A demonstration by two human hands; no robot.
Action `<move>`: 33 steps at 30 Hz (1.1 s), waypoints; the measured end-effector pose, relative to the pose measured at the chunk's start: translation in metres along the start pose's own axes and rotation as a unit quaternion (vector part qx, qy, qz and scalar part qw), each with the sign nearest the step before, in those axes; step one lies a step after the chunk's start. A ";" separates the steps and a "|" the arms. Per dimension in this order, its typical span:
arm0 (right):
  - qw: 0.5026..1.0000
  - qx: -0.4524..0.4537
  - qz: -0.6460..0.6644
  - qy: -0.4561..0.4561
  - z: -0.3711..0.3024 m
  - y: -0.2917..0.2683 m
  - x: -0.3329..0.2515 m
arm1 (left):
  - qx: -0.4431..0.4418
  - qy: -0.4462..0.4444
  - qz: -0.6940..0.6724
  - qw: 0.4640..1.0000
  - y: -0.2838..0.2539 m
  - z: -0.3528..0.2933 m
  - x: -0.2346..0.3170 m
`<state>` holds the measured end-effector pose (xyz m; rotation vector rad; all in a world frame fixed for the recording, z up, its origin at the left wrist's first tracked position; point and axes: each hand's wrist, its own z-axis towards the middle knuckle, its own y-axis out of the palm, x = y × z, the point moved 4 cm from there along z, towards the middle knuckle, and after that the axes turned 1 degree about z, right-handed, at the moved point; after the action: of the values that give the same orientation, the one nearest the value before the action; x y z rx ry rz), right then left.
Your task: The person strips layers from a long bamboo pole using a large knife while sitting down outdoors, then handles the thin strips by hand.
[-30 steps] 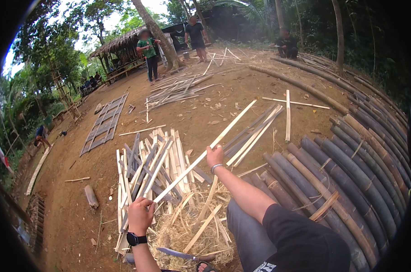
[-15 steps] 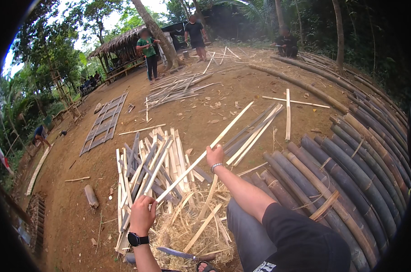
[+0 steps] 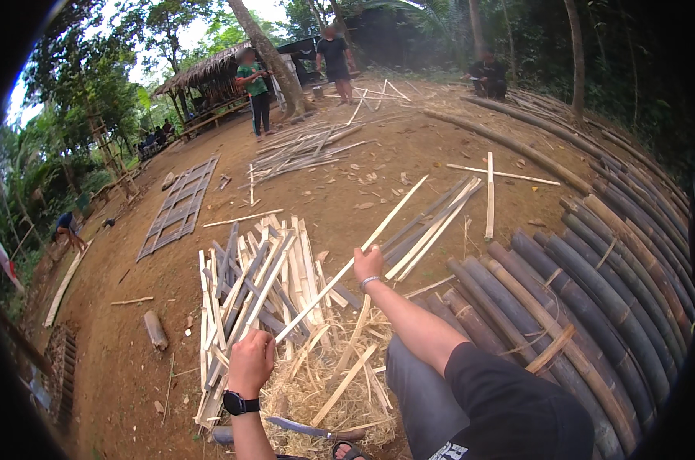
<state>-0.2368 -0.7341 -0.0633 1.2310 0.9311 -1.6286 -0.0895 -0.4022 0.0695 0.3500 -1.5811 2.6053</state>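
Note:
A long pale bamboo strip [image 3: 324,293] slants from lower left to upper right in front of me. My right hand [image 3: 368,264] is closed around it near its middle. My left hand [image 3: 252,360], with a watch on the wrist, is curled beside the strip's lower end; that end shows just off the fingers, and the inside of the hand is hidden. Beneath lie a heap of split bamboo strips [image 3: 249,295] and a pile of curly shavings [image 3: 317,389]. A large knife [image 3: 298,427] rests on the shavings near my sandalled foot [image 3: 346,451].
Dark bamboo poles [image 3: 570,299] lie in rows at my right. A lattice frame [image 3: 179,207] and more strips [image 3: 305,153] are on the dirt ahead. A short log [image 3: 154,331] lies at left. Several people, one in green [image 3: 253,88], are farther off near a thatched shelter [image 3: 206,80].
The strip's lower end has come away from my left hand, which has shifted slightly right. My right hand has moved a little right, still gripping the strip.

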 end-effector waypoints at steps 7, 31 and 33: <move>1.000 0.014 -0.021 -0.008 -0.001 -0.002 0.002 | -0.005 0.039 -0.005 0.999 0.007 -0.002 0.003; 0.996 -0.065 0.052 -0.037 -0.008 0.000 -0.022 | -0.003 -0.148 0.084 0.985 -0.011 -0.007 -0.050; 0.995 -0.070 0.037 -0.063 -0.015 0.004 -0.029 | 0.035 -0.148 0.046 0.987 -0.023 -0.020 -0.063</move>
<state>-0.2241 -0.7161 -0.0393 1.0436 0.8950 -1.5370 -0.0274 -0.3700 0.0658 0.7154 -1.6257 2.7901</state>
